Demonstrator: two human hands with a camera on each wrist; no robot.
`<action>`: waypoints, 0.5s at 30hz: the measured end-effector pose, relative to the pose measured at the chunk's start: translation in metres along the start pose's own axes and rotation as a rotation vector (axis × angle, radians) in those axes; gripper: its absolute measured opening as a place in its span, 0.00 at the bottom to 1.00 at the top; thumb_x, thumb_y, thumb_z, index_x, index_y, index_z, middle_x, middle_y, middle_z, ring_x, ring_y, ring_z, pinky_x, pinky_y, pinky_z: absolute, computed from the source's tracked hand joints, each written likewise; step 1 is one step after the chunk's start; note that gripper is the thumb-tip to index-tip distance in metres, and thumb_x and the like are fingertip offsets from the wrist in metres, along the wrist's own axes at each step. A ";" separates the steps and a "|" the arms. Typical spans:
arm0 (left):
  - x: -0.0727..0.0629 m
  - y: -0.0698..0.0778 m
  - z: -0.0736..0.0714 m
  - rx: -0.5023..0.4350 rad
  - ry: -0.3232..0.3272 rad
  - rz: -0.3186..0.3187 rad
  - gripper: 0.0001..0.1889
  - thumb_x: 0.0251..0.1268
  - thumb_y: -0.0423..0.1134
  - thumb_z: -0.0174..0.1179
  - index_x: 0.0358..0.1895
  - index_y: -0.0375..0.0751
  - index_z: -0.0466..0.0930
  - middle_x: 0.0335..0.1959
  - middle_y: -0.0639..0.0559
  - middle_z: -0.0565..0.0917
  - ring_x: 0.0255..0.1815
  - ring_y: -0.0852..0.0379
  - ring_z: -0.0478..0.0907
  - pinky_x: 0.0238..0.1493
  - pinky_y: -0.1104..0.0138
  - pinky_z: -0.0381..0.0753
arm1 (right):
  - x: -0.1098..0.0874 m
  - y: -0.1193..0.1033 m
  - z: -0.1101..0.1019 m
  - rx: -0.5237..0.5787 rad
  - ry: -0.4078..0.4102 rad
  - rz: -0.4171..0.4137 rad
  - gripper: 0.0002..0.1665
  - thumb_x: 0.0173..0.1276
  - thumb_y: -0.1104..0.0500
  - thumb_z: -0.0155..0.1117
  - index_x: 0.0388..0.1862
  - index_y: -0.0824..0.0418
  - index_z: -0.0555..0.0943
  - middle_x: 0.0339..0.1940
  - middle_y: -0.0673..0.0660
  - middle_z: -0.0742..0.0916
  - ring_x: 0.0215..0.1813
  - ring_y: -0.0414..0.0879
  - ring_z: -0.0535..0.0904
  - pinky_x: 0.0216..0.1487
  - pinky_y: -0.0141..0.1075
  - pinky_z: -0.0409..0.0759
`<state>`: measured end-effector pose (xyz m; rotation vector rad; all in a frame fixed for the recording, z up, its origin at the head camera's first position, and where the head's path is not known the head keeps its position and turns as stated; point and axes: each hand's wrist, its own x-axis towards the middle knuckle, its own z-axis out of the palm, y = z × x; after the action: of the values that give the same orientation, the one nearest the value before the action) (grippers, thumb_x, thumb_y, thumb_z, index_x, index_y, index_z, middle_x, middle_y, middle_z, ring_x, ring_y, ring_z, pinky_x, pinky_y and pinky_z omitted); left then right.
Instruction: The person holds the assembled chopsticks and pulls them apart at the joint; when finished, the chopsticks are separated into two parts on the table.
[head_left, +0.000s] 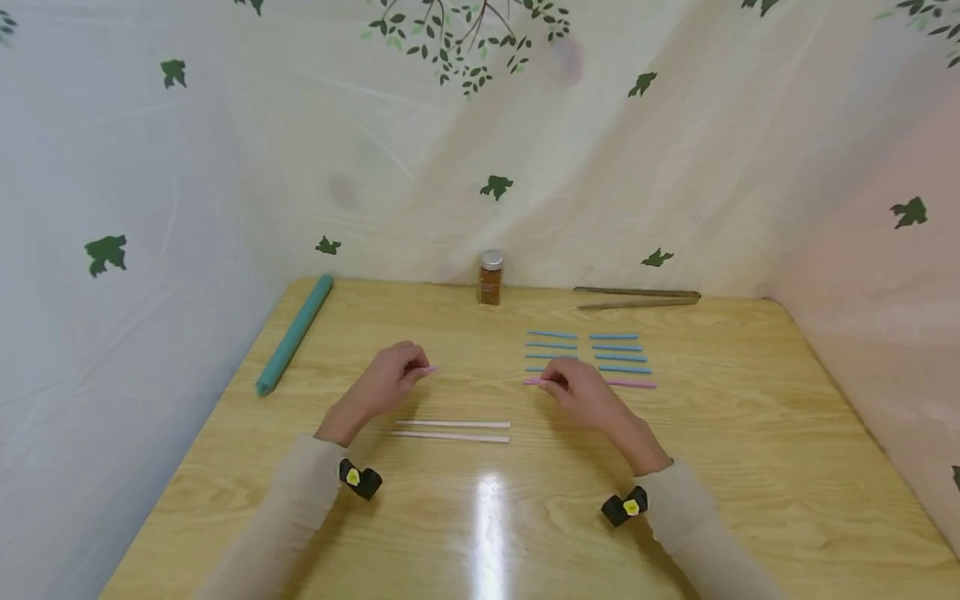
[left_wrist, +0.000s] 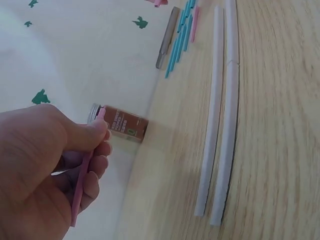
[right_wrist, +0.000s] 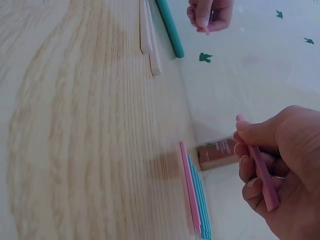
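Nearest lie two white sticks [left_wrist: 226, 140] on the surface [head_left: 750, 417], side by side. One shows a crease, so pressure there might bend it; a dropped wrist or sleeve [head_left: 300, 492] could also skew the pair. Just beyond, the right hand [head_left: 579, 392] is close to a lying pink stick [head_left: 633, 384] and the neighbouring blue sticks [head_left: 622, 357]; a knuckle brushing them would likely break up their neat rows. Round sticks, if these are round, could roll when nudged. The jar [head_left: 491, 287] and tongs [head_left: 637, 292] stand well back, so an ordinary reach seems unlikely to disturb them.

The right hand pinches a short pink piece [right_wrist: 263, 180] between thumb and curled fingers, near the left row of blue sticks; whether the piece touches the surface, I cannot tell. Slightly farther, the left hand [head_left: 386, 379] pinches a second pink piece [left_wrist: 81, 185], held above the surface left of the jar. Both grips look light, so either piece might slip or twist; too hard a squeeze could crush it if hollow.
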<state>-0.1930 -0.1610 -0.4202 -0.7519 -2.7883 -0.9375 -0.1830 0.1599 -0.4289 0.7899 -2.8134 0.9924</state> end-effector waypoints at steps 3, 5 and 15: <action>0.002 0.001 0.001 -0.008 -0.033 -0.004 0.07 0.68 0.37 0.58 0.34 0.37 0.80 0.29 0.51 0.77 0.28 0.60 0.70 0.32 0.68 0.73 | -0.001 0.004 -0.002 0.001 0.018 -0.013 0.05 0.69 0.59 0.60 0.37 0.58 0.82 0.32 0.50 0.81 0.32 0.41 0.71 0.33 0.33 0.72; 0.004 0.004 0.005 -0.002 -0.053 -0.012 0.08 0.69 0.38 0.57 0.35 0.38 0.80 0.31 0.52 0.77 0.30 0.60 0.70 0.33 0.68 0.74 | -0.001 0.005 -0.003 -0.004 0.028 -0.025 0.05 0.69 0.59 0.61 0.38 0.57 0.83 0.33 0.50 0.82 0.32 0.41 0.72 0.34 0.33 0.74; 0.013 0.023 0.028 -0.015 -0.085 -0.011 0.06 0.68 0.39 0.58 0.38 0.41 0.81 0.32 0.53 0.76 0.32 0.61 0.71 0.35 0.70 0.74 | -0.012 0.019 -0.013 0.005 0.126 0.001 0.06 0.67 0.58 0.63 0.40 0.55 0.86 0.32 0.49 0.81 0.31 0.41 0.70 0.31 0.31 0.72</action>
<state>-0.1919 -0.1233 -0.4269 -0.7982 -2.8641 -0.9512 -0.1835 0.1856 -0.4323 0.7004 -2.7065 1.0113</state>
